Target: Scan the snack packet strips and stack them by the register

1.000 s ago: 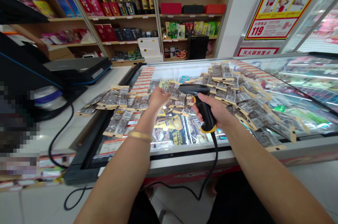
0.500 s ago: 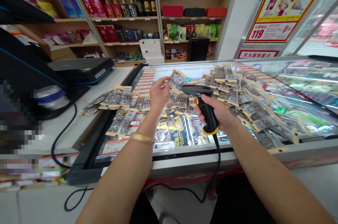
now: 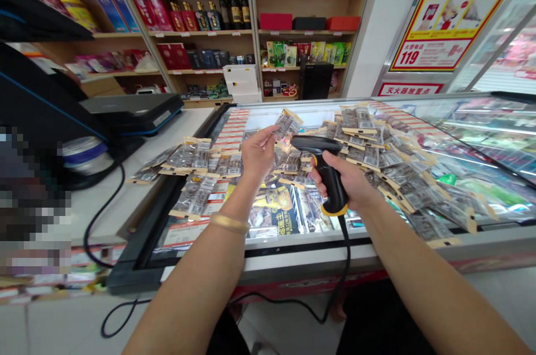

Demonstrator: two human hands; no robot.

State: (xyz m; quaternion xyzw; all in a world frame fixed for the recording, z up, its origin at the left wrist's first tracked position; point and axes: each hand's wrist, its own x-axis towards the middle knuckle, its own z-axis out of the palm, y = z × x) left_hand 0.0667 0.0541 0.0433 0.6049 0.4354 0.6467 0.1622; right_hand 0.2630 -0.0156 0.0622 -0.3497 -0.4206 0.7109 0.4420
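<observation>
My left hand [image 3: 258, 155] pinches the edge of a small clear snack packet [image 3: 287, 123] with dark contents, raised above the glass top. My right hand [image 3: 349, 179] is wrapped around the handle of a black and yellow barcode scanner [image 3: 330, 176]. The scanner's head points left, close to the packet, and its cable drops from the handle. A large heap of similar packets [image 3: 402, 171] spreads to the right of the scanner. A smaller group of packets [image 3: 190, 155] lies on the left, beyond my left forearm.
Beneath the packets is a glass-topped freezer [image 3: 268, 243] holding packaged goods. At the left stand a scale [image 3: 132, 109] and a dark monitor [image 3: 37, 14] on a white counter [image 3: 171, 134]. The scanner cable [image 3: 288, 302] loops low across the front. Stocked shelves [image 3: 201, 34] line the back.
My left hand has moved slightly right with the packet, which now sits a little nearer the scanner's head. My right hand keeps the scanner in nearly the same place.
</observation>
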